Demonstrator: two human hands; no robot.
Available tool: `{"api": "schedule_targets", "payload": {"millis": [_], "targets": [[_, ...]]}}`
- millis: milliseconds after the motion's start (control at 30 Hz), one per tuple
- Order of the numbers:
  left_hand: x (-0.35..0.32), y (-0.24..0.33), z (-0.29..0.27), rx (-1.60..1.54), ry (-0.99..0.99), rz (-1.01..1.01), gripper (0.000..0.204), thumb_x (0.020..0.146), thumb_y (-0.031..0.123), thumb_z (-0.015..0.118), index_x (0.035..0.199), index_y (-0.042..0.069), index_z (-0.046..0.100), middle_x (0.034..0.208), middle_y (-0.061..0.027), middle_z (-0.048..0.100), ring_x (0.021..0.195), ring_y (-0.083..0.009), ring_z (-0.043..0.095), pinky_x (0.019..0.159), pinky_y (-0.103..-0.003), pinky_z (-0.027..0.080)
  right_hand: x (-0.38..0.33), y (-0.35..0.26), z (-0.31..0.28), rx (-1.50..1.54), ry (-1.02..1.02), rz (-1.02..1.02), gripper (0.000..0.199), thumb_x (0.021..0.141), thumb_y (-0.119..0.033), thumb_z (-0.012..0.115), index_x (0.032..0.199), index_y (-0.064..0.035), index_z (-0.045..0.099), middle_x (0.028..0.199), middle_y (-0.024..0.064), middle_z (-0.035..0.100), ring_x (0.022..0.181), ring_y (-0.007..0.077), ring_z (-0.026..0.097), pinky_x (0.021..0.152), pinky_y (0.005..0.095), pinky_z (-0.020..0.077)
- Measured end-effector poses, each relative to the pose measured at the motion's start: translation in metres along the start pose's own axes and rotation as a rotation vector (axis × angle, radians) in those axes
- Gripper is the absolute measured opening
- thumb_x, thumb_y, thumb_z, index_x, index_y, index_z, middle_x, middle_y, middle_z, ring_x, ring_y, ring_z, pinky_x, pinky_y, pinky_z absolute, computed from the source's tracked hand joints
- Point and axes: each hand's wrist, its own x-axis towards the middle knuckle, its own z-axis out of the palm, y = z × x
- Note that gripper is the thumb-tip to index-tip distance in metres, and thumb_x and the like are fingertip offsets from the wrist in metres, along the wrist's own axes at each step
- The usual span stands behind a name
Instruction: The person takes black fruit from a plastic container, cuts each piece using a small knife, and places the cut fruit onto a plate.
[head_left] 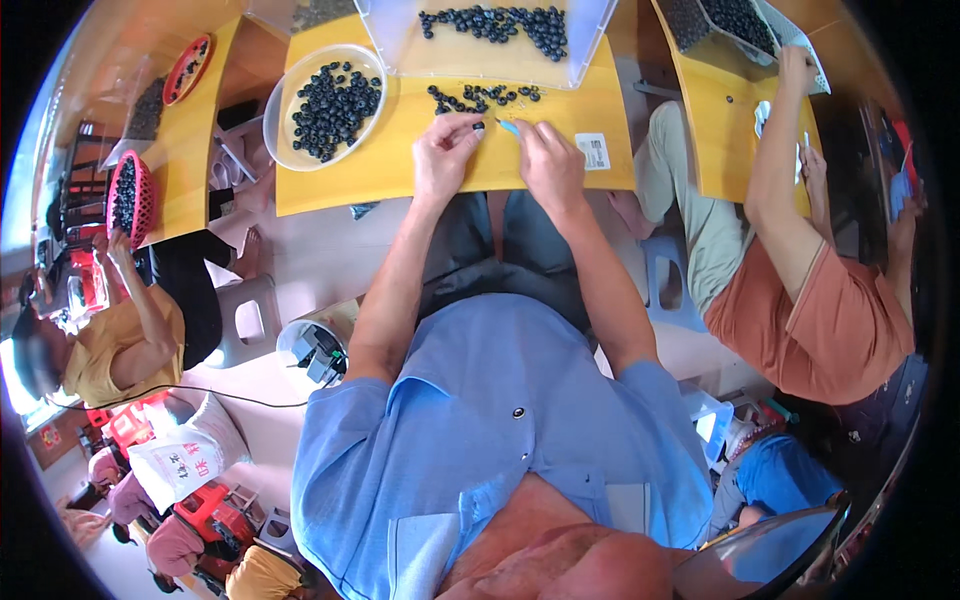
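Observation:
My left hand [446, 155] pinches a small dark round piece [478, 126] between thumb and fingers, over the front part of the yellow table [340, 185]. Close beside it, my right hand [551, 165] is closed around a slim tool with a light-blue part [509, 127], its tip pointing at that piece. What kind of tool it is cannot be made out. Just beyond both hands lies a loose cluster of similar dark pieces [485, 97] with small crumbs among them. A round translucent tub [273, 128] to the left holds many more of them.
A clear plastic bin [400, 58] with dark pieces stands at the far side. A white label [592, 151] lies right of my right hand. Co-workers sit at tables left [125, 330] and right [840, 320]. A pink basket [145, 195] stands on the left table.

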Motion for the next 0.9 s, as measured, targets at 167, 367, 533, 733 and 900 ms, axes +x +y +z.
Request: {"api": "schedule_targets", "payload": {"millis": [167, 367, 533, 733, 900], "targets": [[0.005, 0.02, -0.05, 0.19, 0.281, 0.204, 0.018, 0.092, -0.003, 0.074, 0.11, 0.001, 0.075, 0.094, 0.0002, 0.069, 0.085, -0.0073, 0.062, 0.078, -0.023, 0.052, -0.002, 0.015, -0.007, -0.054, -0.016, 0.052, 0.018, 0.088, -0.008, 0.067, 0.106, -0.0064, 0.072, 0.084, 0.0082, 0.063, 0.078, 0.0282, 0.069, 0.066, 0.0412, 0.056], [0.036, 0.031, -0.131, 0.518, 0.488, 0.108, 0.022, 0.084, 0.0, 0.078, 0.105, 0.006, 0.076, 0.104, -0.009, 0.07, 0.088, -0.0199, 0.069, 0.081, -0.032, 0.055, -0.001, 0.016, -0.009, -0.018, 0.026, 0.039, 0.016, 0.089, -0.008, 0.066, 0.105, -0.0051, 0.071, 0.083, 0.0093, 0.061, 0.077, 0.0288, 0.067, 0.066, 0.0413, 0.0558], [0.065, 0.049, -0.072, 0.917, 0.312, 0.552, 0.028, 0.082, 0.003, 0.078, 0.109, 0.008, 0.075, 0.11, -0.0125, 0.071, 0.108, -0.034, 0.065, 0.098, -0.045, 0.05, -0.002, 0.018, -0.003, 0.016, 0.046, 0.046, 0.017, 0.089, -0.007, 0.065, 0.105, -0.0064, 0.07, 0.082, 0.0088, 0.06, 0.076, 0.0292, 0.068, 0.066, 0.0432, 0.0563], [0.149, 0.024, 0.039, 0.746, -0.136, 0.451, 0.021, 0.091, 0.014, 0.072, 0.109, 0.004, 0.075, 0.104, -0.0157, 0.072, 0.096, -0.0347, 0.07, 0.087, -0.043, 0.056, -0.002, 0.019, -0.007, -0.02, 0.042, 0.052, 0.015, 0.088, -0.007, 0.066, 0.102, -0.0072, 0.07, 0.082, 0.0086, 0.061, 0.077, 0.0289, 0.069, 0.067, 0.043, 0.0575], [0.189, 0.001, 0.067, 0.967, -0.21, 0.519, 0.026, 0.086, 0.016, 0.076, 0.108, 0.003, 0.076, 0.105, -0.0186, 0.073, 0.1, -0.0365, 0.07, 0.091, -0.044, 0.056, -0.001, 0.018, -0.005, 0.02, 0.074, 0.044, 0.015, 0.088, -0.011, 0.068, 0.103, -0.0077, 0.069, 0.082, 0.0084, 0.061, 0.077, 0.0286, 0.069, 0.066, 0.0428, 0.0573]]}}
